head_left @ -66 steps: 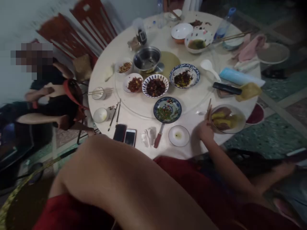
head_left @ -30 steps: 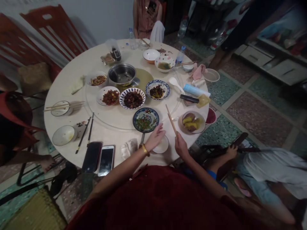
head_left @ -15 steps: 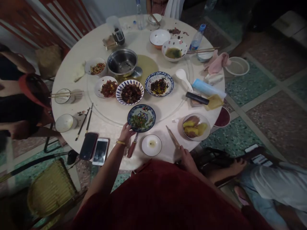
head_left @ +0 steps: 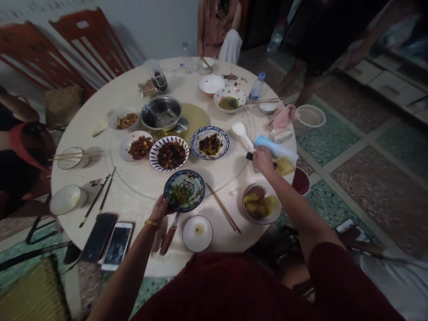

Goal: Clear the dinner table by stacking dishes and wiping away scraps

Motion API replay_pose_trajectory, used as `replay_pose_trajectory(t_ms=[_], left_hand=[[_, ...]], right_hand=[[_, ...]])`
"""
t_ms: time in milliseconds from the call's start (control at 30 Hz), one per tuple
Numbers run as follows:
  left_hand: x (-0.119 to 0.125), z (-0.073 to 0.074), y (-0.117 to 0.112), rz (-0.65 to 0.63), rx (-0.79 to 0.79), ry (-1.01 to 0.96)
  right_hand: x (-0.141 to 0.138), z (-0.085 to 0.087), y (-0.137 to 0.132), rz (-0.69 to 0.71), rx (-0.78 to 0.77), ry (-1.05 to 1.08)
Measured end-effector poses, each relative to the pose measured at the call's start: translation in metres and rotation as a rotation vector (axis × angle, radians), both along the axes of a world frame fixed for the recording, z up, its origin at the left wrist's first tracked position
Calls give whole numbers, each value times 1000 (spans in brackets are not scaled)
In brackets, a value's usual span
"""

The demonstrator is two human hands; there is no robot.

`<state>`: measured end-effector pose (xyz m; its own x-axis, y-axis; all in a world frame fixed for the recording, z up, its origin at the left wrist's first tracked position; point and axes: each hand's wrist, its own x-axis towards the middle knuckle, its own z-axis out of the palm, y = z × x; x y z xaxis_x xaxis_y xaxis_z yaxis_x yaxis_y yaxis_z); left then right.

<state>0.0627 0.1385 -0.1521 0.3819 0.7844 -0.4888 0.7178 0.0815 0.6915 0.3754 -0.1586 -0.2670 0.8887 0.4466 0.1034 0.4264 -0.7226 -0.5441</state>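
Observation:
My left hand (head_left: 161, 207) grips the near-left rim of a blue-patterned plate (head_left: 195, 189) with chopped greens on it. Below that plate lie a wooden-handled knife (head_left: 169, 238) and a small white dish (head_left: 195, 240) with a little liquid in it. My right hand (head_left: 263, 159) is curled over a black bar-shaped thing (head_left: 249, 156), at the end of the handle of a white spoon (head_left: 240, 130). What its fingers close on is hidden. A pair of chopsticks (head_left: 223, 208) lies between the plate and a bowl of yellow and brown pieces (head_left: 261, 203).
Several dishes of food and a steel pot (head_left: 161, 113) stand on the turntable of the round table (head_left: 90, 120). Two phones (head_left: 117, 246) lie front left. Bottles (head_left: 257, 87), a pink cloth (head_left: 282, 115) and a blue roll (head_left: 276, 148) are around the edge. People are nearby.
My right hand has left the chopsticks on the table and reached forward to the black thing and the spoon handle. My left hand stays at the plate's rim. The view has tilted up.

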Motion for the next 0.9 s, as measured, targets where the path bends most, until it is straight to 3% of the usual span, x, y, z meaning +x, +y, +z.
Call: replay_pose_trajectory(t_ms=[100,167,233,267,333,433,533,633,733,833,900], left_hand=[[0,12,3,-93,228,62],[6,23,-3,-196,495,1],[22,32,-19,-288,583,-108],[35,33,-29,-314,512,-151],[67,29,-50,-290,218,-217],[126,7,-69,-80,-264,-320],[179,-18,-67,119,-504,-314],[215,-37,-57,191,-548,-364],[231,-45,-51,215,-508,-412],[230,-40,-51,189,-486,-423],[219,-29,-54,132,-472,-421]], right_hand=[[57,-2,23,-43,-139,106],[71,-7,39,-49,-203,160],[75,-13,53,-52,-229,193],[76,-14,58,-53,-232,205],[79,-15,66,-69,-226,223],[86,-6,68,-81,-171,263],[83,12,59,-54,-71,248],[63,34,41,17,23,196],[32,52,25,100,63,169],[3,64,14,172,110,126],[-14,71,9,198,132,76]])
